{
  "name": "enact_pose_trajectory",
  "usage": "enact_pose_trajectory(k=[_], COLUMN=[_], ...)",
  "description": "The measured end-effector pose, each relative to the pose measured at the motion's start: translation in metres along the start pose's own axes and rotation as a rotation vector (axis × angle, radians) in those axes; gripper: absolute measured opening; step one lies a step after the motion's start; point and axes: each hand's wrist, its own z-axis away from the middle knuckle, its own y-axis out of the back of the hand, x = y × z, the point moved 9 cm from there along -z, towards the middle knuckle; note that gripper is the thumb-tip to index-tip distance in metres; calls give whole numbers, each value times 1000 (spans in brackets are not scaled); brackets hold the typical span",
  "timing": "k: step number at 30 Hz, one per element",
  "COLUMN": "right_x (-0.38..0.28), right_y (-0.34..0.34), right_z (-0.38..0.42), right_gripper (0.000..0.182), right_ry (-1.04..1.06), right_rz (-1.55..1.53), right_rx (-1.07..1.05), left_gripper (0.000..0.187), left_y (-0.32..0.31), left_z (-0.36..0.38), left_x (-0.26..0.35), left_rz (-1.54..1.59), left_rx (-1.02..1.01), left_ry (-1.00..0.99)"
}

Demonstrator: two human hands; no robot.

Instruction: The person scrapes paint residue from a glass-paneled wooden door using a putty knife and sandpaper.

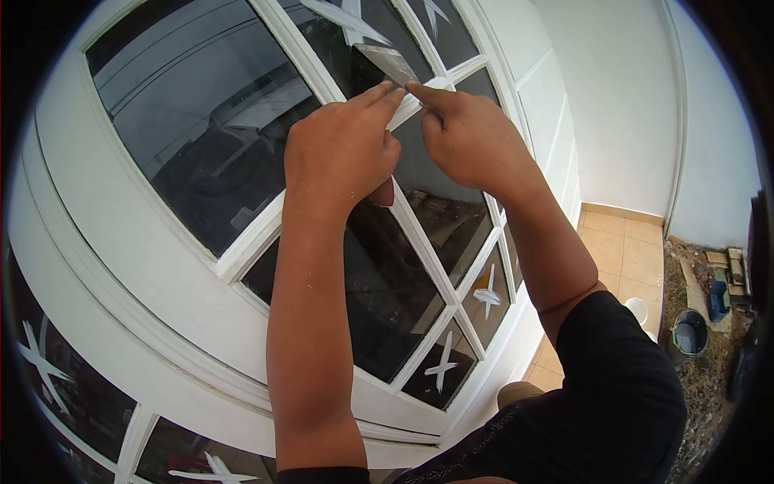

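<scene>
A flat metal scraper blade (387,63) lies against a glass pane near the top of the white-framed window (423,250). My left hand (343,149) is wrapped round the scraper's handle, whose reddish end (382,194) shows below the palm, with fingertips at the blade's base. From the right, my right hand (468,133) presses a finger on the blade's lower corner, its other fingers curled. White paint strokes (351,20) mark the pane just above the blade. Other panes bear white crosses (441,363).
A large dark pane (201,113) is at the left. Tiled floor (605,242) runs along the white wall (621,105) at the right. A black bucket (690,335), a blue container (718,301) and a white round item (636,310) are at the lower right.
</scene>
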Motion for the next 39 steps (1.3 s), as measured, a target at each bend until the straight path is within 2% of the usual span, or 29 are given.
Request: enact_pose_trajectory(k=[11, 14, 17, 23, 25, 39], right_x=[3, -4, 0, -9, -8, -13], right_y=[-4, 7, -1, 10, 3, 0], right_z=[2, -5, 2, -6, 2, 2], right_gripper=[43, 42, 42, 44, 46, 49], right_ry=[29, 57, 21, 96, 40, 59], right_rz=[-53, -45, -12, -25, -6, 19], right_rx=[0, 75, -30, 92, -48, -16], left_gripper=[48, 45, 44, 41, 42, 38], left_y=[2, 3, 7, 11, 13, 18], left_z=[-1, -1, 2, -1, 0, 4], left_x=[-2, -2, -2, -2, -1, -6], left_rz=[7, 35, 39, 103, 121, 128], left_rx=[22, 50, 87, 87, 110, 179], left_ry=[4, 21, 14, 11, 9, 50])
